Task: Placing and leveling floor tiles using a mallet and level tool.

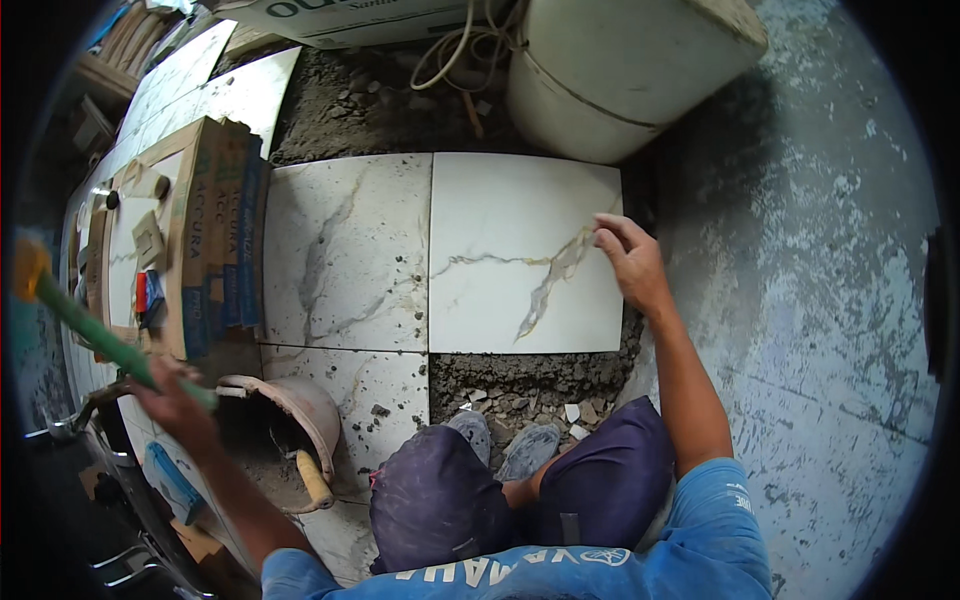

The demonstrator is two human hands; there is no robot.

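My left hand (175, 395) grips the green handle of a mallet (95, 330), whose yellow head (32, 268) is raised at the far left, slightly blurred. My right hand (630, 262) is open at the right part of a white marble-look tile (500, 300), its bent fingertips over or on the grey veining; contact is unclear. This tile lies beside a similar, speckled tile (340, 230), with rough mortar and rubble (530, 395) exposed below its near edge. Left of my knees stands a bucket (300, 405) with a trowel handle (315, 480) poking out.
Stacked tile boxes (215, 240) with small tools on top stand at the left. A large pale drum (620, 70) and coiled hose (460, 45) lie beyond the tiles, beside rough mortar (350, 110). A scuffed grey surface (810, 330) runs along the right.
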